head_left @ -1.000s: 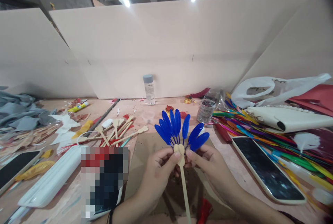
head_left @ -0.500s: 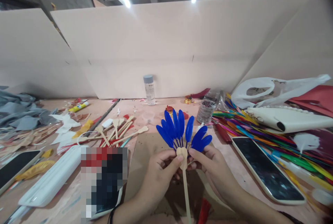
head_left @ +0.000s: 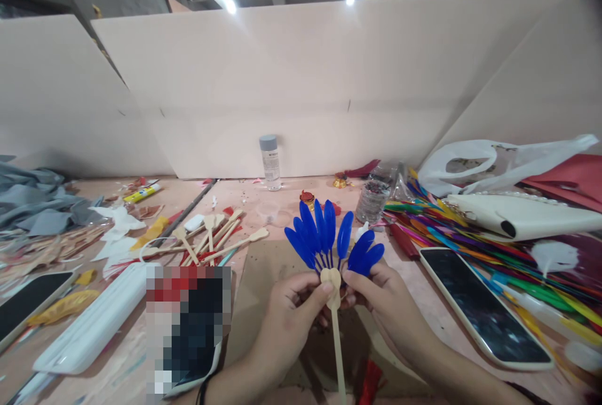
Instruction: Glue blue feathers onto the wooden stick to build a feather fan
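Observation:
A wooden stick (head_left: 337, 342) with a heart-shaped top carries a fan of several blue feathers (head_left: 329, 236). My left hand (head_left: 289, 311) pinches the heart-shaped top from the left, thumb on its front. From the right, my right hand (head_left: 383, 305) is closed on the same top, its fingers at the base of the rightmost feathers. The stick stands upright above a brown paper sheet (head_left: 263, 279) on the table.
Loose wooden sticks (head_left: 216, 236) lie at left by a white case (head_left: 89, 323) and a phone (head_left: 28, 298). A clear bottle (head_left: 269, 162) and glitter jar (head_left: 371, 200) stand behind. Coloured feathers (head_left: 470, 248), a phone (head_left: 484, 308) and a white pouch (head_left: 522, 214) fill the right.
The feather fan and both hands have drifted slightly right and down. The rightmost feathers have closed in toward the others.

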